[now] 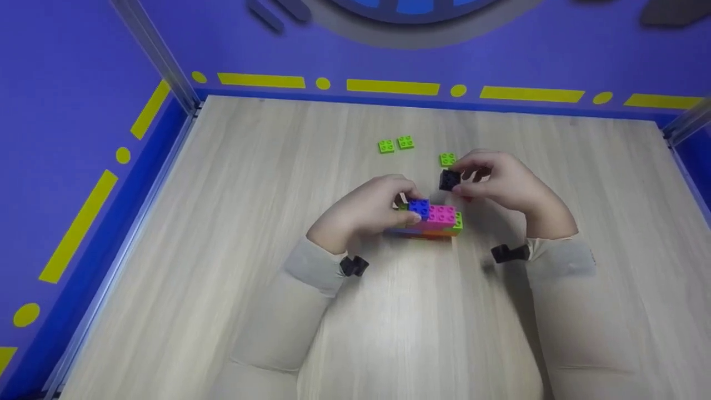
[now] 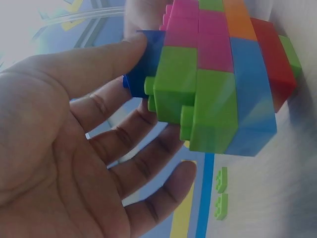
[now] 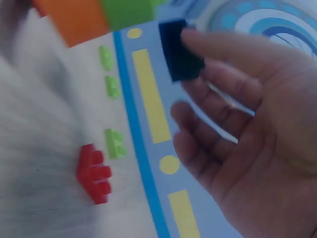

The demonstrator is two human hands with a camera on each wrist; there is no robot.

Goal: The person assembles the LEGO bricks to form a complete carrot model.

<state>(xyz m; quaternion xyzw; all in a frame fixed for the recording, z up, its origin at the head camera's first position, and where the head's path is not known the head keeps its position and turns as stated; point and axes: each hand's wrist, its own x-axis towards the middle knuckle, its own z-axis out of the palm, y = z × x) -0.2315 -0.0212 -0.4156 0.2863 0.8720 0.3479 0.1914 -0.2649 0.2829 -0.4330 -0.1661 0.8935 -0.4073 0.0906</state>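
Observation:
A stack of toy building bricks (image 1: pixel 442 214) stands on the table, with pink on top, green at its ends and orange, light blue and red layers lower down, as the left wrist view shows. My left hand (image 1: pixel 377 206) pinches a dark blue brick (image 1: pixel 419 209) between thumb and index finger at the top left of the stack; its other fingers are spread beside the green end bricks (image 2: pixel 215 111). My right hand (image 1: pixel 500 180) pinches a black brick (image 1: pixel 449 180) between thumb and fingertips, raised just beyond the stack's right end. In the right wrist view this black brick (image 3: pixel 178 54) is tilted.
Two small green bricks (image 1: pixel 386 146) lie side by side behind the stack. A third green brick (image 1: pixel 447 159) is just behind the black one. A red brick (image 3: pixel 93 173) lies on the table, mostly hidden under my right hand in the head view. Blue panels (image 1: pixel 389 66) border the table.

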